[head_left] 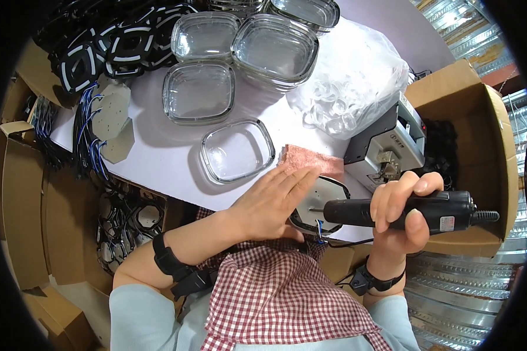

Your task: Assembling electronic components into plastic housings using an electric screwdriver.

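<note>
Small assembly workshop: cardboard boxes [474, 117], stacked glass covers [275, 50], wired parts [91, 134], electric screwdriver [416, 212].

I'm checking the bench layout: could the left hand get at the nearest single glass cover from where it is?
Probably yes. The left hand lies flat on the round part, and the glass cover sits just beyond its fingertips on the white table, with nothing between them.

Your black electric screwdriver [413, 212] lies level, bit pointing left at the white, dark-rimmed lamp housing [325, 199], which sits at the table's near edge.
</note>
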The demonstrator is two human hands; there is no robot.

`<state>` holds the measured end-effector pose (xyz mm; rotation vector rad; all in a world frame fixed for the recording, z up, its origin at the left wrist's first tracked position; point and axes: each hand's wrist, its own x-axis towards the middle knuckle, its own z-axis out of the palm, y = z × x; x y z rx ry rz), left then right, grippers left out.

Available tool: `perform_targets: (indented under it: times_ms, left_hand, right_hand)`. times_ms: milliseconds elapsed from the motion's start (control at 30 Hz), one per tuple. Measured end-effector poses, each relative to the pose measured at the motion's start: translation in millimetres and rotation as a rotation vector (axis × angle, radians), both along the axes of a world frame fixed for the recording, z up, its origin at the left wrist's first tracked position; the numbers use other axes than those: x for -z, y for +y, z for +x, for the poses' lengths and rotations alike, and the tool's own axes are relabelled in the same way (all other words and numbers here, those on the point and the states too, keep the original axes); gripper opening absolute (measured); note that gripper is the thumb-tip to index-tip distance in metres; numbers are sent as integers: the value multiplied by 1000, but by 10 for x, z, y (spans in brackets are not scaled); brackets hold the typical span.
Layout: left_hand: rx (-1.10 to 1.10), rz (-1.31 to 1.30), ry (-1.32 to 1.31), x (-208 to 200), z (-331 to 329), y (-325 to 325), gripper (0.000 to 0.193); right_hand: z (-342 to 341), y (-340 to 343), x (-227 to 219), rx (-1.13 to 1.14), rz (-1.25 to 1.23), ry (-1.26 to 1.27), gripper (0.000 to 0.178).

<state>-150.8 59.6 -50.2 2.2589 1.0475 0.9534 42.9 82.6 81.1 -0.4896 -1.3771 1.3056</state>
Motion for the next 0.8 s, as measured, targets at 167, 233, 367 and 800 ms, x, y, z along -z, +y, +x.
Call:
perform_targets:
  times_ms: [167, 233, 367, 800]
  left_hand:
    - [-39, 84, -20, 25, 55, 55, 107]
    - [-50, 107, -33, -9, 85, 72, 106]
    - [-89, 37, -82, -132, 144, 115, 94]
    - [-120, -136, 113, -389, 237, 195, 88]
  right_hand:
    - [101, 85, 47, 32, 42, 18, 33]
    - [198, 157, 82, 81, -4, 120, 34]
    - [443, 377, 147, 3, -110, 313, 34]
    - [849, 683, 360, -87, -404, 637, 26]
